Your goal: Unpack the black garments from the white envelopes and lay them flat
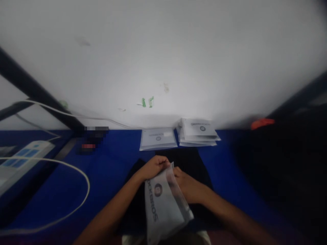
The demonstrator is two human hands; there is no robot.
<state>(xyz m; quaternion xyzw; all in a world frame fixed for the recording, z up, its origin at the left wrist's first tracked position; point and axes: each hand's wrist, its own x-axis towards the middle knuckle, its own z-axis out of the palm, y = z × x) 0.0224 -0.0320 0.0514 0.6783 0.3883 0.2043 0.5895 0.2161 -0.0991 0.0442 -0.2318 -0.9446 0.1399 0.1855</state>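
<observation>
Both my hands hold a frosted white plastic pouch (163,207) with grey lettering, tilted towards me over a black garment (190,160) on the blue table (109,166). My left hand (154,167) pinches the pouch's top edge. My right hand (187,187) grips its right side, with fingers seemingly behind or inside the opening. Further back lie a single flat pouch (158,138) and a small stack of the same pouches (199,132) against the white wall.
A white power strip (24,158) sits at the left, and a white cable (76,170) loops across the table. A dark frame bar (38,93) slants along the wall. A dark mass (286,163) with an orange item (262,123) fills the right side.
</observation>
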